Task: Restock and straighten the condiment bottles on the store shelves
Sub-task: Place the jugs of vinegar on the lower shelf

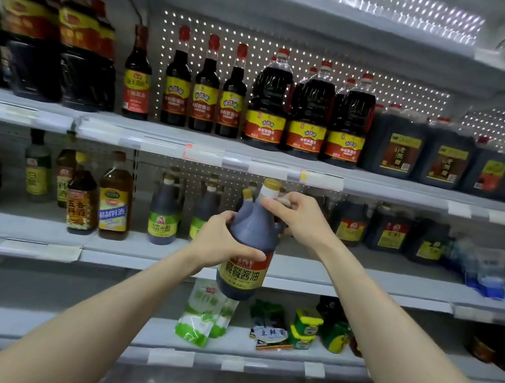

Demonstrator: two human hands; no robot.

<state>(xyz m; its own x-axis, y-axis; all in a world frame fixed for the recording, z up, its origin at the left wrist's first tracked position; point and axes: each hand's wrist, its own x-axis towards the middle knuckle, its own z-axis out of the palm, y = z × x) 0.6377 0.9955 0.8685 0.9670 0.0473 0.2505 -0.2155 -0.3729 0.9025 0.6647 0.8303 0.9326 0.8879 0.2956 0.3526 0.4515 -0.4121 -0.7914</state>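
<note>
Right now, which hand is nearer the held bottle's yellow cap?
Right. The right hand grips the neck just under the yellow cap; the left hand holds the bottle lower, round its body.

Both hands hold dark soy sauce bottle: left hand on body, right hand at neck.

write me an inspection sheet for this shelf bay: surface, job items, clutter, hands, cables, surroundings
surface: white middle shelf, bottles standing along it
job's things: soy sauce bottle, yellow cap, held off the shelf; upper-shelf bottles upright in rows
clutter: green-white pouches and small packets loose on the lower shelf
grippers: left hand grips the bottle's body; right hand grips near its neck
cables: nothing seen
surroundings: perforated back panel, price-tag strips
</note>
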